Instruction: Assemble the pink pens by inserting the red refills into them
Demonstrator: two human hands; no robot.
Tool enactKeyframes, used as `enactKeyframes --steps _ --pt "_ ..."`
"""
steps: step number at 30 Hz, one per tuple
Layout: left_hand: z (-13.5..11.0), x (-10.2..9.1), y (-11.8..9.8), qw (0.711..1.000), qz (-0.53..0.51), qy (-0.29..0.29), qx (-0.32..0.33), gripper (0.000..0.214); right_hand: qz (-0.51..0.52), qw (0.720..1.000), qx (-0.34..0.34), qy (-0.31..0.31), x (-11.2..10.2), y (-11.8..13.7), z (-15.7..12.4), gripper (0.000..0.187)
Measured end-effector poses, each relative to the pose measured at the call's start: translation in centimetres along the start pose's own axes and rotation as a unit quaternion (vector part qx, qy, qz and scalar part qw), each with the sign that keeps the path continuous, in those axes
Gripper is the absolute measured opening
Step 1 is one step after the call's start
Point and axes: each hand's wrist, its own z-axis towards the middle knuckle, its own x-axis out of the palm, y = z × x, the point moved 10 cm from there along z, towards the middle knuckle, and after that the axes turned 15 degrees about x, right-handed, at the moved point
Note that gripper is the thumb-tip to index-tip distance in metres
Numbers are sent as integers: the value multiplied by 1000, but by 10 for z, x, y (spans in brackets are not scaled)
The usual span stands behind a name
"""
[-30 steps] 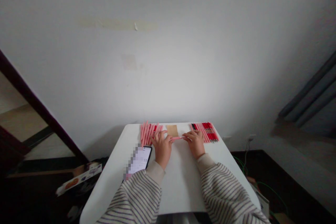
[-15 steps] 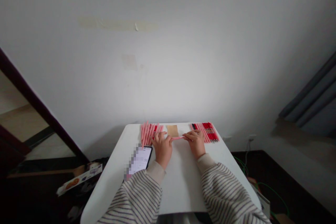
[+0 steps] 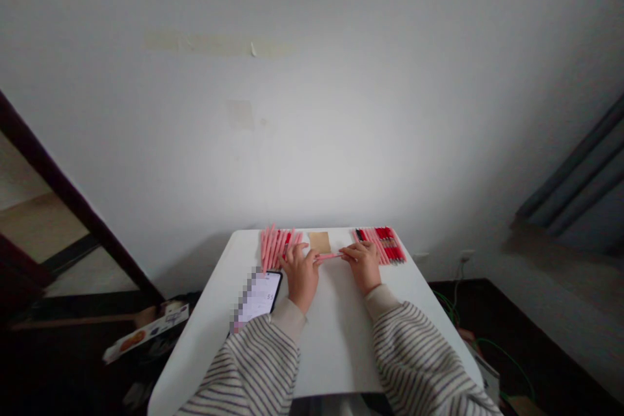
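Note:
My left hand (image 3: 301, 275) and my right hand (image 3: 361, 265) rest on a white table (image 3: 336, 344), their fingertips holding a pink pen (image 3: 328, 257) lying crosswise between them. Beyond my left hand lies a fanned row of several pink pens (image 3: 277, 249). Beyond my right hand is a tighter row of several pink and red pens (image 3: 383, 245). A small kraft-paper card (image 3: 320, 242) lies at the far edge between the rows. A smartphone (image 3: 258, 296), with its screen pixelated, lies left of my left hand, partly under my striped sleeve (image 3: 253, 367).
The table's far edge meets a white wall (image 3: 312, 110). A printed cardboard box (image 3: 146, 333) lies on the dark floor at left, and a green cable (image 3: 502, 357) runs along the floor at right. A grey curtain (image 3: 575, 172) hangs at the right.
Both hands and the pink pen stay nearly where they were. The whole view shifts only slightly.

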Motion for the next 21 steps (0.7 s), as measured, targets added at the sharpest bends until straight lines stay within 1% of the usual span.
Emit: enactKeyframes --steps 6,9,15,21 --pt "-1 0 2 1000 7 0 -16 22 -2 1000 -10 -7 0 0 0 16" --pt "-1 2 2 1000 14 5 -22 23 -1 1000 -3 -3 0 0 0 15" --pt "0 1 2 1000 -1 -3 -7 25 8 1000 4 2 0 -2 1 16" --pt "0 0 0 1000 0 -8 6 16 0 1000 -1 2 2 -3 0 17"
